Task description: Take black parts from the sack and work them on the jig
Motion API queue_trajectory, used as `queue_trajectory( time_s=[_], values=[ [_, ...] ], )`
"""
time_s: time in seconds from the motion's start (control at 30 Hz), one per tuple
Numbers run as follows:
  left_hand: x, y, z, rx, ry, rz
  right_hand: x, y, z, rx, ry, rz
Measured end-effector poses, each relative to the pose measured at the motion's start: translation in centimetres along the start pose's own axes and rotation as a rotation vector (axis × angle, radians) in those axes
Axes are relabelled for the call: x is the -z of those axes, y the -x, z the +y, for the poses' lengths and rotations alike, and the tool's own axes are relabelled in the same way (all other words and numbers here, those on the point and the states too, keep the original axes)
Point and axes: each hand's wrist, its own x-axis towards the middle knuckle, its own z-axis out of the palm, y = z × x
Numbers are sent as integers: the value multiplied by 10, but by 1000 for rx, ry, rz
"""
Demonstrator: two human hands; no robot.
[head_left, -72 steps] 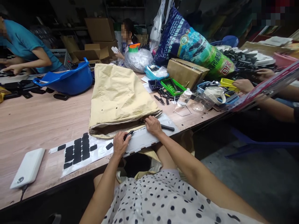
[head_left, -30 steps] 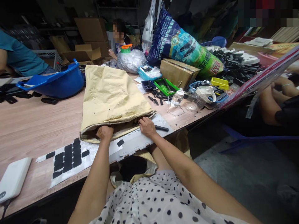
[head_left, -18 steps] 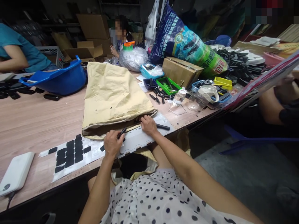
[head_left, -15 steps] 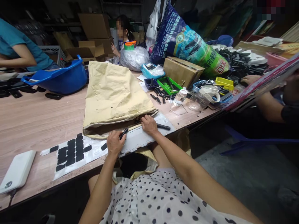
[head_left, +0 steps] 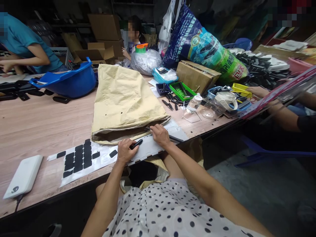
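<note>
My left hand (head_left: 125, 151) is closed around a short black pen-like piece (head_left: 136, 144) at the table's front edge, above a pale flat board (head_left: 145, 148). My right hand (head_left: 160, 135) pinches a small dark piece (head_left: 147, 128) by the mouth of a tan paper sack (head_left: 123, 98); what it is, I cannot make out. The sack lies flat, its open mouth facing me. A black rod (head_left: 175, 138) lies on the board beside my right hand. Left of my hands, a clear sheet (head_left: 98, 161) bears black rounded stickers (head_left: 79, 157) in rows.
A white power bank (head_left: 23, 177) with a cable lies at the left. Behind are a blue basin (head_left: 66, 80), a green tray (head_left: 181, 93), a bottle (head_left: 194, 103), a clear jug (head_left: 217, 105) and a cardboard box (head_left: 195, 74). Other people sit left, behind and right.
The view has shifted slightly. The black pen-like piece in my left hand now lies flatter. My right hand stays by the sack's mouth, and the small dark piece shows more clearly.
</note>
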Motion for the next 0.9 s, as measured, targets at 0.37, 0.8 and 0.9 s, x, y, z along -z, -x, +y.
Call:
queue_trajectory(
  time_s=[0.37,0.8,0.9],
  values=[
    [-3,-3,-1,3,48,-19,9,37,-56,123,-316,132],
    [-2,-4,3,27,29,-50,5,39,-46,99,-178,79],
    [-1,-3,5,32,24,-50,3,35,-37,94,-147,88]
  ],
)
